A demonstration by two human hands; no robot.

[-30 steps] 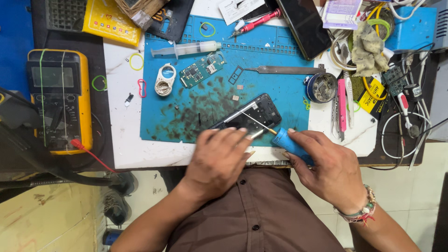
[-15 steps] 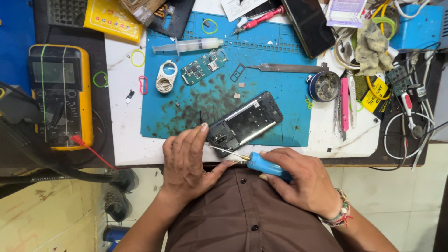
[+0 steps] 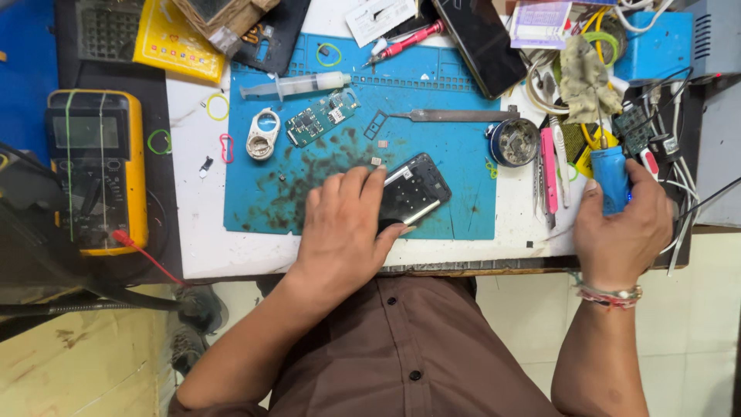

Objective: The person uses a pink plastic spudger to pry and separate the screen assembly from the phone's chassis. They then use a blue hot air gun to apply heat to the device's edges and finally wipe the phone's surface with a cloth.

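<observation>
Left hand lies palm-down on the blue work mat, fingers spread and flat, fingertips resting on the left end of the opened phone frame. Thumb points right along the frame's near edge. Left grip is wide, pressing rather than clasping; nothing is enclosed in it. Forearm comes up from the lower left, brown shirt sleeve behind it.

Right hand is off to the right side of the tabletop, well apart from the phone frame. Fingers are curled around a blue-handled tool, handle standing roughly upright out of the top of the fist. Right grip is wrapped tight on that handle. The tool's tip cannot be made out among the clutter. Wrist carries a beaded bracelet; forearm rises from the lower right.

Phone frame sits tilted on the mat's lower right part, dark with the inner side up. Above it on the mat: a green circuit board, tweezers, a syringe. A small round tin sits just off the mat's right edge. A yellow multimeter is at far left, its red lead trailing toward the tabletop's edge.
</observation>
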